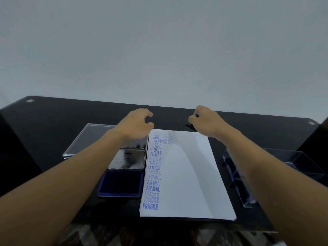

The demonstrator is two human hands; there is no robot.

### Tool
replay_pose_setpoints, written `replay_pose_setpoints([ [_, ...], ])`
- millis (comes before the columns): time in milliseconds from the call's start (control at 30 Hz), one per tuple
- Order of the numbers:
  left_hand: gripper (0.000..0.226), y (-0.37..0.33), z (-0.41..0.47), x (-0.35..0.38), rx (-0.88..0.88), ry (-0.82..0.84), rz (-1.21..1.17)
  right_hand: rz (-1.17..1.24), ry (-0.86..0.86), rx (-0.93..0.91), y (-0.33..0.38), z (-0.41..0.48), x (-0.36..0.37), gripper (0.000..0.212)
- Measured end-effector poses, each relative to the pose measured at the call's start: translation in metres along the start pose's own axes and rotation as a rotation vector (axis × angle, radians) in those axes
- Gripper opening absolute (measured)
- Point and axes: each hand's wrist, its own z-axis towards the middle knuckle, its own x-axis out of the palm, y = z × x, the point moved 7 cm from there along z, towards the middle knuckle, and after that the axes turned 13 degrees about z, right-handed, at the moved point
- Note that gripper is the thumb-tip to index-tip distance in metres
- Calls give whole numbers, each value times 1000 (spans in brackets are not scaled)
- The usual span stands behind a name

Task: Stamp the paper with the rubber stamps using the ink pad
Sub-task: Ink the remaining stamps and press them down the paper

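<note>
right grip pinched stamp past paper top edge, likely aiming next print. left grip loose, empty, by paper corner, probably to steady it. pad open alongside for inking.

We see a white paper in the middle of the frame on a black table. Blue prints line its left edge, reading AMENDED, SAMPLE, AIR MAIL and FRAGILE from top to bottom. Just left of it sits the open ink pad, its shiny lid folded back above it. The left hand hovers over the paper's upper left corner, fingers loosely curled, holding nothing. The right hand, at the paper's top edge, grips a dark rubber stamp. A clear cover lies at the left and a clear box at the right, partly behind the forearm.
</note>
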Motion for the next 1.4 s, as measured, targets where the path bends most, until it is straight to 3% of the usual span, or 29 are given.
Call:
replay_pose_setpoints([
  [267,47,-3,-42,-31,-17,-18,65,57,18,-2,6,-46,-13,17],
  [400,46,-4,-58,-38,-33,-28,75,112,15,27,6,-61,-16,36],
  [933,42,-32,-108,-27,-36,-30,38,17,94,-32,-15,-113,0,16],
  [1133,43,-77,-114,-1,52,-3,-10,26,115,-79,-32,-136,-6,6],
  [1400,41,-162,-98,34,184,41,-40,-57,33,-87,-69,-152,-80,9],
])
